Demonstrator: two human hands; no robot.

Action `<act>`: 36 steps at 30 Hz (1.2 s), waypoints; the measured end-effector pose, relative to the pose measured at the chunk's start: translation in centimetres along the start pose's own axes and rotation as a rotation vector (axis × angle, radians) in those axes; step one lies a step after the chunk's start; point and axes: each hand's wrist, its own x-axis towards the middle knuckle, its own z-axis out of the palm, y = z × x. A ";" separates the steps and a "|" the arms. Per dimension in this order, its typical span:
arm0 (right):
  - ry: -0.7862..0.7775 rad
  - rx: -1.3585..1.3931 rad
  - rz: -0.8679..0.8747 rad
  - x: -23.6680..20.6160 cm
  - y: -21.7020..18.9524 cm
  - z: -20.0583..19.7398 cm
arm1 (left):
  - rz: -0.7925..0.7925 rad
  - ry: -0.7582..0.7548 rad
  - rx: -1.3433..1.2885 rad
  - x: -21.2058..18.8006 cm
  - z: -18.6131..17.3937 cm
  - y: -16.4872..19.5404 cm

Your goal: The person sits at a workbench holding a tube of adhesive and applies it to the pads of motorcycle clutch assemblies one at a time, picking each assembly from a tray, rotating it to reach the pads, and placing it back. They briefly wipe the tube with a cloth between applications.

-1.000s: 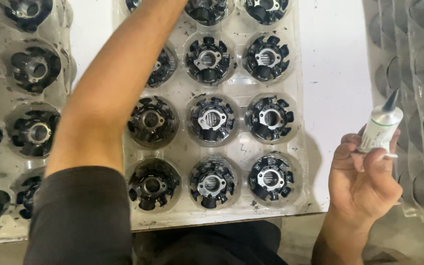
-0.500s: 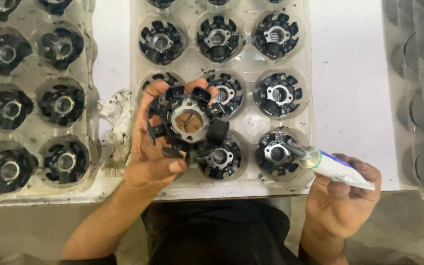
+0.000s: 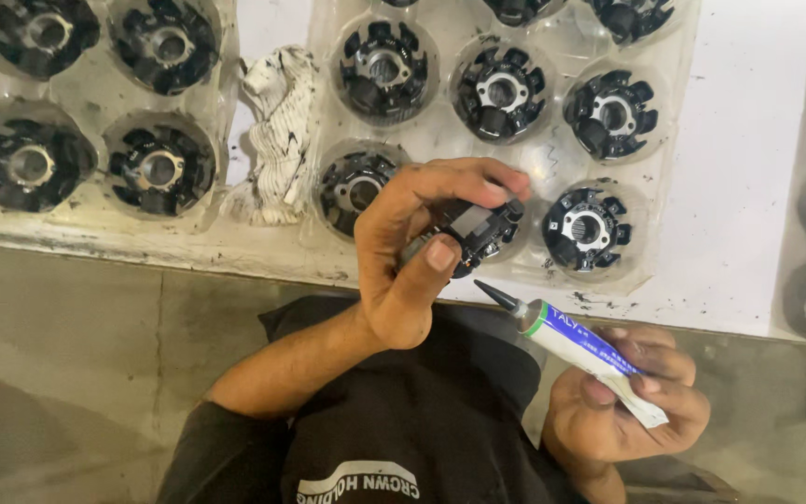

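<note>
Fingers of the left hand (image 3: 403, 266) are gripping a black round part (image 3: 473, 233), lifted just above the near edge of the clear plastic tray (image 3: 552, 168) on the table (image 3: 748, 187). The right hand (image 3: 622, 401) is clenching a white tube (image 3: 576, 345), its dark nozzle pointing up at the part, just below it and below the tray's near edge.

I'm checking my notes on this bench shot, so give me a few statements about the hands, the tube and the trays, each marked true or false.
1. The left hand holds a black round part above the tray. True.
2. The right hand holds a screwdriver. False: it holds a white and blue tube with a black nozzle.
3. The nozzle points toward the held part. True.
4. The clear tray holds only empty pockets. False: several pockets hold black parts.
5. A small white animal figure stands between the two trays. True.
</note>
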 end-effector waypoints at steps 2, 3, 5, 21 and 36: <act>0.003 -0.052 -0.033 -0.3 -0.1 0.3 | 0.005 -0.001 0.001 -0.1 0.1 0.6; 0.003 -0.066 -0.044 -0.5 -0.2 0.3 | 0.007 -0.002 0.004 -0.2 0.2 0.9; 0.003 -0.077 -0.063 -0.7 -0.2 0.4 | 0.009 -0.005 0.019 -0.2 0.2 1.3; -0.194 -0.400 -0.182 -0.4 -1.3 -0.3 | -0.069 0.000 0.050 -0.4 -0.4 1.2; -0.122 -0.295 -0.258 0.4 -0.1 1.4 | -0.078 0.055 -0.055 -0.8 -0.9 -0.3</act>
